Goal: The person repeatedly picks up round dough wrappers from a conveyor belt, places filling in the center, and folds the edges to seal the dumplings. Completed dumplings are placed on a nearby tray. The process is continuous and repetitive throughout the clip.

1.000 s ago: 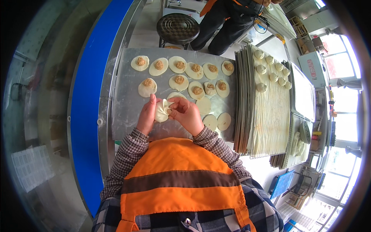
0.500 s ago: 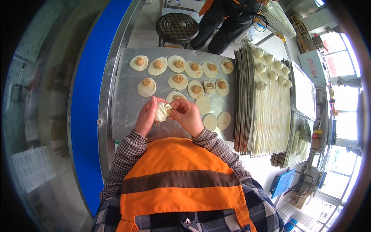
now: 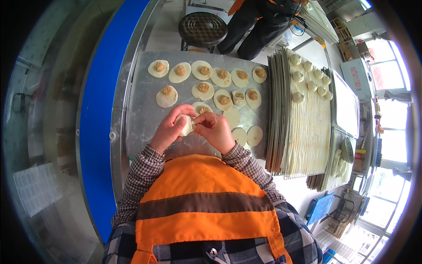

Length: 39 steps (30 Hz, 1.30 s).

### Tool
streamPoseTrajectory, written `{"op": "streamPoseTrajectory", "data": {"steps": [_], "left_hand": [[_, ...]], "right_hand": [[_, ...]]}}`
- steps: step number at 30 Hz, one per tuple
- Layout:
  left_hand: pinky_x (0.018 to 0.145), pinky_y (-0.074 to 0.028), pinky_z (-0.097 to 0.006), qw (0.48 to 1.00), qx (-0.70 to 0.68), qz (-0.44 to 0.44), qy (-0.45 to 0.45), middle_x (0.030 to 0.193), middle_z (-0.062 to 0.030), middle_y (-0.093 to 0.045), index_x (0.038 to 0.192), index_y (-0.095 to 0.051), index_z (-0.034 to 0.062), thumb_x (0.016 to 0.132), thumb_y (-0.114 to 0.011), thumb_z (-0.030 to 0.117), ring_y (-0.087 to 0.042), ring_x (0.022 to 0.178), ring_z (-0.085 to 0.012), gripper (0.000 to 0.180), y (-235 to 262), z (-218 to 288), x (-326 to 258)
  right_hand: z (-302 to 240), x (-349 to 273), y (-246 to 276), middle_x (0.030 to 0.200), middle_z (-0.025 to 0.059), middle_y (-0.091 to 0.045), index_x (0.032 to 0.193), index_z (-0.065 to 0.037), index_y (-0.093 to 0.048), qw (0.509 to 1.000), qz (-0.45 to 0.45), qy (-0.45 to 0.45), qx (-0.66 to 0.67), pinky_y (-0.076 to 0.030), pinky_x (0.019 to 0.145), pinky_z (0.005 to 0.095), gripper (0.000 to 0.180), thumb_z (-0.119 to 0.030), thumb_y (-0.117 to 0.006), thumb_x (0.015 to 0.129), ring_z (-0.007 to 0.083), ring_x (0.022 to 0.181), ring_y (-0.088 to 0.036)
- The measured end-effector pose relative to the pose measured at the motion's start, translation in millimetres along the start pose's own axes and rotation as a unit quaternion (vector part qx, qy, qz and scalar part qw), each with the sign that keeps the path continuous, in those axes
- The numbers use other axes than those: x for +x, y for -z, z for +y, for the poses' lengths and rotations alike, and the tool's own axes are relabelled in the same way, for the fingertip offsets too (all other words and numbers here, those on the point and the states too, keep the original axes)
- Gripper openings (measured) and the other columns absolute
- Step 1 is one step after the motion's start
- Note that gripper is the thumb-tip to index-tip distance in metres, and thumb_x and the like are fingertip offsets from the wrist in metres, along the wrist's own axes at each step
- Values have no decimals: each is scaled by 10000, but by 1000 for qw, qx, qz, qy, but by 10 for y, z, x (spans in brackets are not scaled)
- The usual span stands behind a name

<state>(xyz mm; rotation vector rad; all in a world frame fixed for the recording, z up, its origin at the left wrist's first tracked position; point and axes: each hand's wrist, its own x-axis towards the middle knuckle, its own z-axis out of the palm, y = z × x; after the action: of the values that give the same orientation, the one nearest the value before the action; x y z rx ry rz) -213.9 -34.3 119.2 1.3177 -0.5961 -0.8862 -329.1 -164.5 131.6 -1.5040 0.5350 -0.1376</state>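
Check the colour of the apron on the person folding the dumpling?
Orange apron with one dark brown horizontal band across it, worn over a checked shirt. Head view shows it best.

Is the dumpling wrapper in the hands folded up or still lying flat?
Folded up: the dumpling wrapper bunches between the left hand and right hand, no filling showing.

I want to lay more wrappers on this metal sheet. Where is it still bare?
The metal sheet is bare along its left side, left of the filled wrappers, and beside the left hand. Some room lies below the plain wrappers. The top rows are crowded. On the slatted tray, everything below the finished dumplings is free.
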Motion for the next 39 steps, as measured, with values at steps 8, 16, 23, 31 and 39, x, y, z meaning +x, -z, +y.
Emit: {"op": "streamPoseTrajectory", "data": {"steps": [8,16,23,31,39], "left_hand": [[476,-408,-196,979,-97,52,173,702,13,-554,874,-576,79,962,-492,453,-517,567,-50,393,-96,4,56],[471,-415,-217,979,-122,107,126,686,6,-546,831,-560,78,969,-476,449,-516,560,-65,405,-175,-120,100],[449,-413,-238,954,-208,147,156,669,-5,-542,799,-549,83,969,-474,447,-526,549,-89,409,-288,-178,167],[418,-412,-260,882,-319,-19,347,699,-9,-584,829,-575,115,944,-470,521,-555,541,-127,435,-269,-213,267],[680,-522,-346,894,-343,-2,288,925,-60,-625,897,-610,100,948,-448,532,-610,833,-183,465,-869,-250,394]], "right_hand": [[-103,-23,-1,793,143,-631,875,-13,-606,911,16,302,-280,-503,614,394,120,-51,-660,775,345,717,-618],[-134,-72,14,782,141,-632,922,-19,-603,948,2,209,-241,-503,615,393,161,-62,-663,779,326,713,-628],[-36,-85,12,823,131,-634,982,-37,-599,893,38,313,-321,-505,621,401,238,-94,-668,761,320,708,-625],[-88,-172,339,831,125,-628,987,-36,-607,884,-37,328,-329,-508,622,388,249,-92,-687,757,312,730,-625],[8,-371,816,793,130,-607,865,-33,-572,870,36,341,-353,-497,601,406,191,-127,-673,733,319,690,-605]]}}
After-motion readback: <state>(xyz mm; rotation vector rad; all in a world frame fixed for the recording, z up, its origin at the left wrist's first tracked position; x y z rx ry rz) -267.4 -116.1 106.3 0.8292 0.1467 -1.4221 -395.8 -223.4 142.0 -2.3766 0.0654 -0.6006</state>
